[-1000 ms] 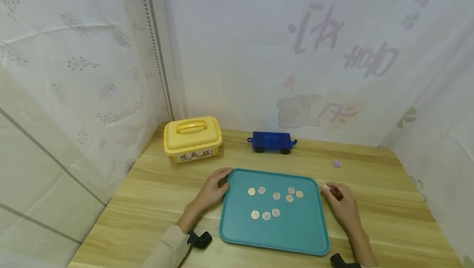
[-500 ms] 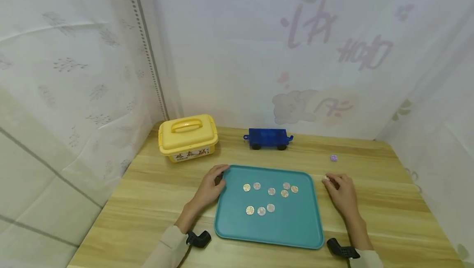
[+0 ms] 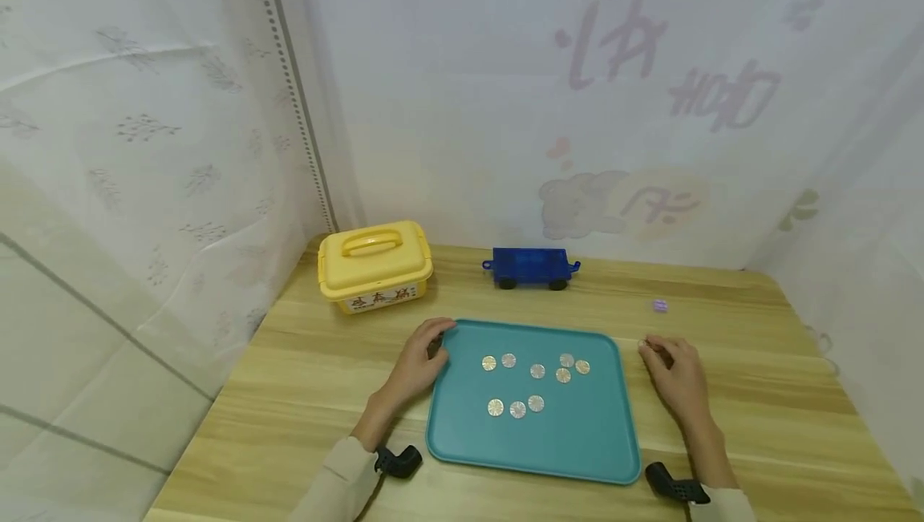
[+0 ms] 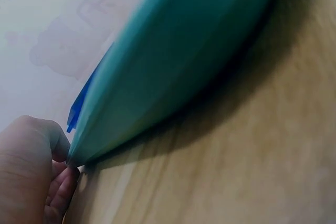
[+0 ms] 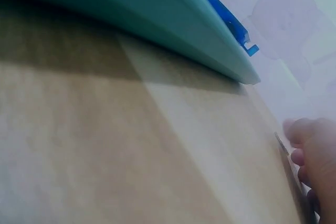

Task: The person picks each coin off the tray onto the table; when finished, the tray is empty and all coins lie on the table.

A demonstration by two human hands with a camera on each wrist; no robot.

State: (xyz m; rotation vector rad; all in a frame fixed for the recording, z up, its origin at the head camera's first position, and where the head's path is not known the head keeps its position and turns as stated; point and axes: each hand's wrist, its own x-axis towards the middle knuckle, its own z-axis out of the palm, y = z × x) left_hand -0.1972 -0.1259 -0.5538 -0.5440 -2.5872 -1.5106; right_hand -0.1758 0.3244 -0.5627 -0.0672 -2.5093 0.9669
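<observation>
beige sleeves [image 3: 335, 475] — and two bent, black wrist devices [image 3: 400, 463].

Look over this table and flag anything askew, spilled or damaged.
Nothing looks spilled or damaged. The one mild oddity is the small purple block, lying alone beyond the right hand, apart from the teal tray and blue wagon.

Coins [image 3: 537, 371] on tray [image 3: 577, 434], wagon [image 3: 530, 267] behind

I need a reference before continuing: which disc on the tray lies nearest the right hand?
The rightmost, gold-toned disc: every other disc on the tray lies farther left, away from the right hand.
</observation>
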